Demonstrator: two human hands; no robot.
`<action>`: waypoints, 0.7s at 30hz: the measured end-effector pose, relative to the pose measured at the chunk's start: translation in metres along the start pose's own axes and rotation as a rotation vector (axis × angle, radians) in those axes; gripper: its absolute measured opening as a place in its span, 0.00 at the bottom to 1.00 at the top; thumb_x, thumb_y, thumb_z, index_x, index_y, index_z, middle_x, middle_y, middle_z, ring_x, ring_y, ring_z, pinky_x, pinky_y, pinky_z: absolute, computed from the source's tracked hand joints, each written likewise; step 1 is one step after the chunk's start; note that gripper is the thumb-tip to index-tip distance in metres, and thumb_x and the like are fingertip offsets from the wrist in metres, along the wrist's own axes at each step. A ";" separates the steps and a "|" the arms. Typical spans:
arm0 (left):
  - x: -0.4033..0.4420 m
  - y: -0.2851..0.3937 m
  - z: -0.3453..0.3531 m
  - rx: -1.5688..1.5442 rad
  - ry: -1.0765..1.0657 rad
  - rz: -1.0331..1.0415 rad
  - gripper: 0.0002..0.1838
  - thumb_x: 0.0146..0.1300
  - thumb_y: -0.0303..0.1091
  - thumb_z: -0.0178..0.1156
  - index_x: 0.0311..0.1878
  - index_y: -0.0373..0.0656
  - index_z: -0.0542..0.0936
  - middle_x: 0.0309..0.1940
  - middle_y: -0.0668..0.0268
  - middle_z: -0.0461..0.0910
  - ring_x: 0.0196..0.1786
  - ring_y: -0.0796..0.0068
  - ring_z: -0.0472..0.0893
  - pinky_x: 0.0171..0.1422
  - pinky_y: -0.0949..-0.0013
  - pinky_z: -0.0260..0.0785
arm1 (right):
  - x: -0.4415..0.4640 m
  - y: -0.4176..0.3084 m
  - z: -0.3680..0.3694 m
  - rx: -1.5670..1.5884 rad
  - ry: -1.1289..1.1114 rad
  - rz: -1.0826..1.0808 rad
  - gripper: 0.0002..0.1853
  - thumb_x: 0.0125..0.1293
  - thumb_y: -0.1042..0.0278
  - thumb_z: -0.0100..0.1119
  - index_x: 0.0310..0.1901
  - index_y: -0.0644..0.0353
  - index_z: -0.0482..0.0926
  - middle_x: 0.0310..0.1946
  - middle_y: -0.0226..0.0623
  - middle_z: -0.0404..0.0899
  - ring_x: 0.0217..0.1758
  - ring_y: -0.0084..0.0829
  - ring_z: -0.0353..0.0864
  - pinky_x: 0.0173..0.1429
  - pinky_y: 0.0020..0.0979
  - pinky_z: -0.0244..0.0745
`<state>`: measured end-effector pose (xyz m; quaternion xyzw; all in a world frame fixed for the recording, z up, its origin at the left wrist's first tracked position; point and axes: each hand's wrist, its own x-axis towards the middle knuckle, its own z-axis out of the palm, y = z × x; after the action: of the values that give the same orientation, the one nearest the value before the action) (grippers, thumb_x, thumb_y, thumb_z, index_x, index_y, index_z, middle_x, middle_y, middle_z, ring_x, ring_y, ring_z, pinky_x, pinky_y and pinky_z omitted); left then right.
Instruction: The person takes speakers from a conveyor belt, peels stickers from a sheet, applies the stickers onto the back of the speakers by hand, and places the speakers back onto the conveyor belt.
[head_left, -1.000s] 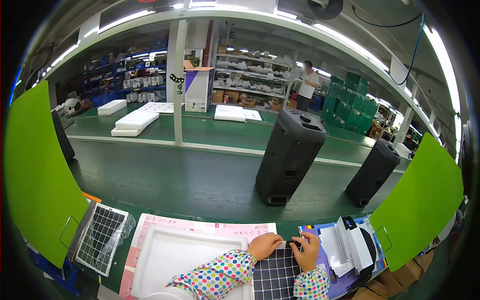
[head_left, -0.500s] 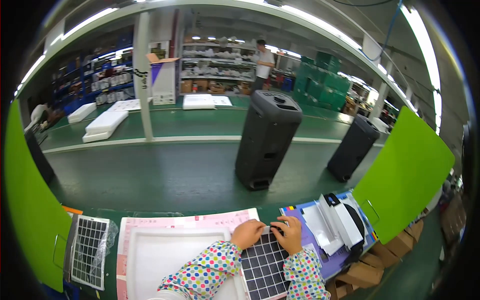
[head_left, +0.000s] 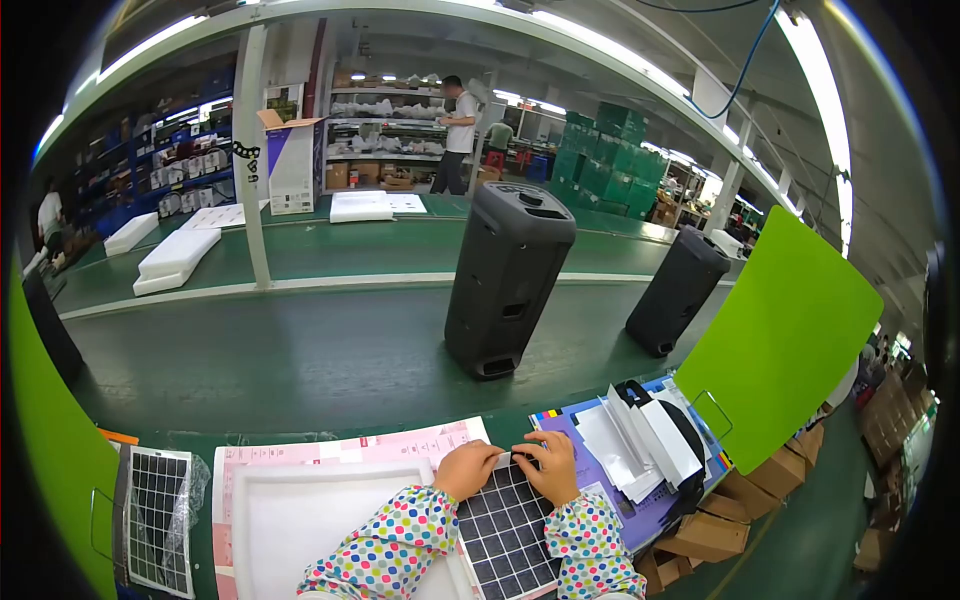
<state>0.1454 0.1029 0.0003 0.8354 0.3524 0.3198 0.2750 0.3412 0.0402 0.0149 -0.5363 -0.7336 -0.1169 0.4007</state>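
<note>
A small solar panel (head_left: 508, 530), dark cells under a white grid, lies at a slant across the right side of a white foam tray (head_left: 330, 471) and a pink printed sheet. My left hand (head_left: 466, 470) is closed, its thumb and fingertips pinching the panel's far edge at the left corner. Beside it, my right hand (head_left: 552, 468) is closed too, fingers bent at the far right corner. A small dark bit shows under those fingertips, too hidden to name. Both forearms wear dotted sleeves and cover part of the tray and the panel's sides.
Another solar panel (head_left: 160, 520), partly in clear plastic, lies at left. Papers and white folded pieces (head_left: 640, 440) rest on a purple box at right. Two black speakers (head_left: 510, 280) (head_left: 678, 290) stand on the green conveyor beyond. Green dividers (head_left: 785, 340) flank the bench; cartons (head_left: 710, 535) sit below right.
The whole view has shifted, so the bench and speakers appear farther left. Both hands stay at the panel's far edge. A person in the background has moved left.
</note>
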 end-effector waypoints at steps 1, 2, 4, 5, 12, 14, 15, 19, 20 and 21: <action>-0.001 0.000 0.001 0.000 0.002 -0.001 0.12 0.70 0.37 0.56 0.49 0.48 0.87 0.43 0.60 0.84 0.49 0.58 0.83 0.53 0.57 0.76 | -0.001 0.001 0.001 0.001 0.000 0.000 0.10 0.56 0.66 0.73 0.41 0.47 0.88 0.48 0.29 0.81 0.55 0.39 0.76 0.61 0.43 0.67; -0.001 -0.001 0.001 0.000 0.003 0.000 0.12 0.70 0.37 0.56 0.49 0.48 0.87 0.43 0.60 0.84 0.49 0.57 0.83 0.53 0.57 0.76 | -0.001 0.001 0.001 0.001 0.003 -0.001 0.10 0.56 0.66 0.73 0.41 0.47 0.88 0.48 0.29 0.81 0.55 0.39 0.76 0.61 0.43 0.67; 0.000 0.000 0.000 0.005 -0.006 -0.010 0.12 0.70 0.37 0.56 0.49 0.48 0.87 0.43 0.60 0.84 0.49 0.57 0.83 0.54 0.57 0.75 | -0.001 0.001 0.001 0.002 0.003 -0.001 0.10 0.56 0.66 0.73 0.41 0.47 0.88 0.48 0.29 0.81 0.55 0.38 0.76 0.60 0.43 0.67; 0.000 0.001 -0.001 0.003 -0.008 -0.007 0.13 0.70 0.37 0.56 0.50 0.47 0.86 0.44 0.59 0.84 0.49 0.57 0.83 0.54 0.57 0.75 | -0.001 0.001 0.001 0.003 0.002 0.000 0.10 0.56 0.66 0.73 0.41 0.47 0.88 0.47 0.29 0.81 0.55 0.38 0.76 0.60 0.43 0.67; 0.000 -0.001 0.001 -0.011 -0.005 0.001 0.13 0.71 0.36 0.56 0.50 0.44 0.86 0.44 0.56 0.85 0.49 0.55 0.83 0.54 0.57 0.75 | -0.001 0.001 0.001 0.003 0.000 0.009 0.10 0.56 0.66 0.73 0.41 0.47 0.88 0.47 0.28 0.80 0.54 0.37 0.76 0.60 0.43 0.66; 0.000 -0.002 0.001 -0.012 -0.002 0.006 0.13 0.71 0.37 0.56 0.50 0.44 0.86 0.43 0.56 0.85 0.49 0.55 0.83 0.54 0.57 0.75 | -0.001 0.001 0.001 0.005 0.001 0.006 0.10 0.56 0.66 0.73 0.41 0.47 0.88 0.47 0.28 0.81 0.54 0.37 0.76 0.60 0.43 0.66; 0.000 -0.002 0.001 -0.013 -0.002 0.006 0.13 0.71 0.37 0.56 0.50 0.44 0.86 0.43 0.56 0.85 0.49 0.55 0.83 0.54 0.57 0.75 | -0.001 0.002 0.001 0.007 0.002 0.004 0.10 0.56 0.66 0.73 0.41 0.47 0.88 0.47 0.28 0.81 0.54 0.37 0.76 0.60 0.43 0.66; 0.000 -0.003 0.002 -0.019 0.009 0.012 0.13 0.71 0.37 0.56 0.50 0.44 0.86 0.43 0.56 0.85 0.48 0.55 0.84 0.54 0.57 0.76 | -0.001 0.001 0.001 -0.004 0.002 0.005 0.10 0.55 0.65 0.73 0.41 0.47 0.88 0.47 0.28 0.81 0.54 0.37 0.76 0.60 0.43 0.66; 0.000 -0.003 0.002 -0.021 0.009 0.008 0.13 0.71 0.37 0.56 0.50 0.44 0.86 0.43 0.57 0.86 0.48 0.55 0.84 0.54 0.57 0.76 | -0.001 0.001 0.001 -0.003 0.003 0.005 0.10 0.55 0.65 0.74 0.41 0.47 0.88 0.47 0.28 0.81 0.54 0.37 0.77 0.60 0.43 0.66; 0.000 -0.003 0.002 -0.023 0.009 0.004 0.13 0.71 0.37 0.56 0.50 0.44 0.86 0.43 0.57 0.86 0.48 0.55 0.84 0.54 0.57 0.75 | 0.000 0.001 0.001 -0.002 0.005 0.005 0.10 0.55 0.66 0.74 0.41 0.47 0.88 0.47 0.28 0.81 0.54 0.37 0.77 0.60 0.43 0.66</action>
<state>0.1454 0.1040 -0.0028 0.8314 0.3483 0.3283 0.2823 0.3418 0.0411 0.0135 -0.5382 -0.7312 -0.1180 0.4023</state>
